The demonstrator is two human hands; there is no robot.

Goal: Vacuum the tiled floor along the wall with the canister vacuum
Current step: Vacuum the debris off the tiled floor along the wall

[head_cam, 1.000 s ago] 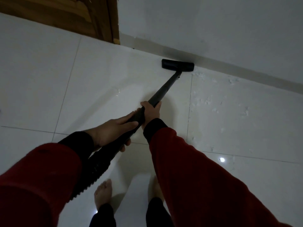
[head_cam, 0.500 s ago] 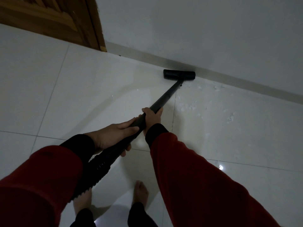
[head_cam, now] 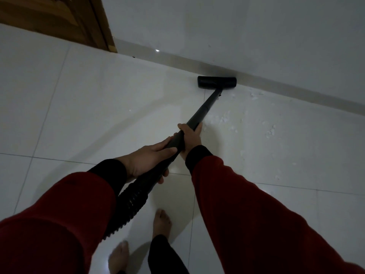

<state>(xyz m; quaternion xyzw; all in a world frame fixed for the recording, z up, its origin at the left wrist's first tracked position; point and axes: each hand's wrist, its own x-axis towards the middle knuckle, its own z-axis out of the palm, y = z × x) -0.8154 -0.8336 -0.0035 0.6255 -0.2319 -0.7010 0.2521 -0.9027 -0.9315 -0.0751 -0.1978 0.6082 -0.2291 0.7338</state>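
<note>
1. We hold the wand, left hand and right hand both clamped round it.
2. Floor head touches the far skirting; left tiles look done, white debris remains right.

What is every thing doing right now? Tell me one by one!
Floor head: flat on the tiles, against the skirting.
Wand: slanted, held by both hands.
Left hand: wrapped around the wand's lower end.
Right hand: gripping the wand higher up.
Hose: hanging down behind the hands.
White crumbs: scattered, not yet vacuumed.
Wooden door: cannot tell.
</note>
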